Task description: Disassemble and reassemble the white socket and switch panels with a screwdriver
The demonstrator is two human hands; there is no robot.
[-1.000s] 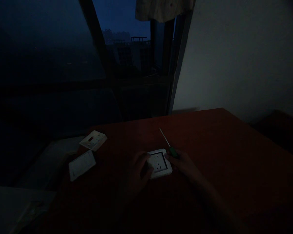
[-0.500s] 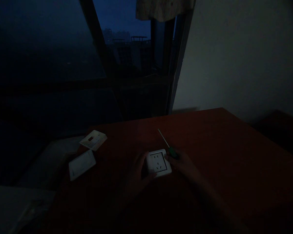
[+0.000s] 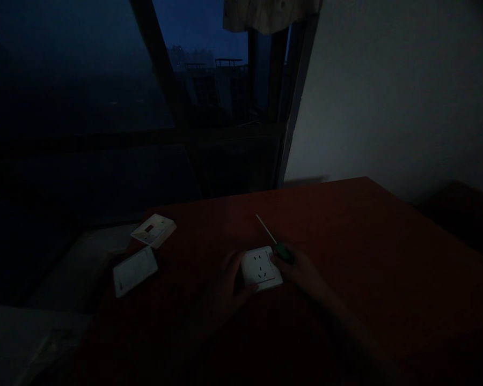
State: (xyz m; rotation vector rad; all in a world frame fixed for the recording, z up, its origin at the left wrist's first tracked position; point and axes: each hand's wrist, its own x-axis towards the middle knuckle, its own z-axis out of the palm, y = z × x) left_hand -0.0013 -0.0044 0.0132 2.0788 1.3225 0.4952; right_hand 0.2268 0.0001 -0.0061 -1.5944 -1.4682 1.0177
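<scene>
- Left hand [image 3: 229,281], lower middle of the frame: thumb and fingers curve around the left part of a white socket [image 3: 260,268] and pinch it, thumb at the near edge, index finger up by the top-left corner. The other fingers are too dark to make out.
- Right hand [image 3: 301,271], just right of that: fingers wrapped around the green handle of a screwdriver [image 3: 282,251], with the thumb at the socket's right edge.
- The screwdriver's shaft points up and left, tip well clear of the socket.
- The socket itself sits just below and right of the frame's centre, five-slot face up, between both hands.
- It's all over a reddish-brown table [image 3: 338,222] filling much of the lower frame.
- Left of the hands, lower left of the frame, there's a flat white rectangular piece [image 3: 135,271], and just above it a white box-like piece [image 3: 155,230] with a dark cutout.
- Farther out: dark window [image 3: 76,96] upper left, bit of curtain [image 3: 271,15] top middle, pale wall [image 3: 394,96] upper right. Super dim in here, btw.
</scene>
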